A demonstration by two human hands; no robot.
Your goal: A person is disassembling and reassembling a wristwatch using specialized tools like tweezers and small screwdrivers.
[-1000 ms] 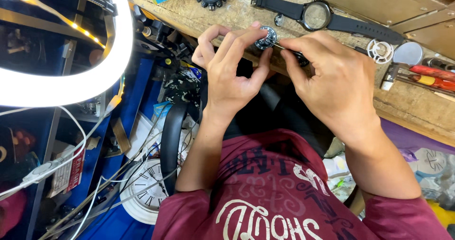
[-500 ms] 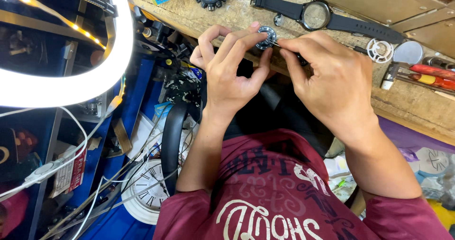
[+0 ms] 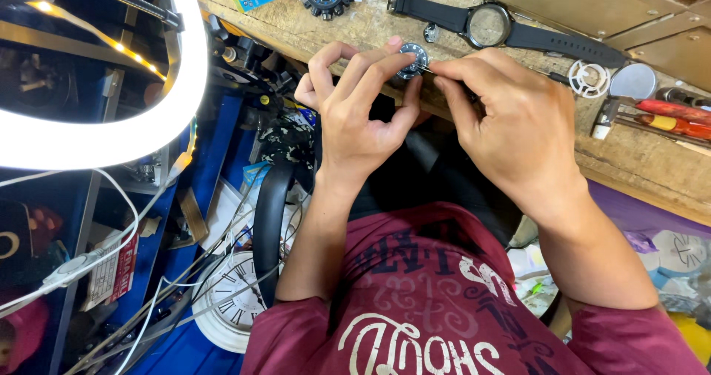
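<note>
Watch face: [image 3: 412,58] a small round dark dial, which I see pinched upright between the thumb and fingertips of my left hand [image 3: 355,112], held just over the near edge of the wooden bench [image 3: 637,156].
Right hand: [image 3: 511,123] fingers closed together around a thin tool [image 3: 429,70] whose tip touches the rim of the watch face; I cannot tell what kind of tip it has.
Slip risk: I judge that if the tool skids off the rim it could scratch the dial or jab my left thumb, since the thumb sits right behind it.
Drop risk: the watch face hangs over the gap between bench and lap; a loosened pinch would send it down among the cables and the white wall clock [image 3: 233,301] below.
Edges: the bench edge runs right under both hands.
Room: the black strap watch [image 3: 489,25] lies just beyond the hands, the screwdrivers [image 3: 670,115] well to the right; the ring light [image 3: 111,134] crowds the left.
</note>
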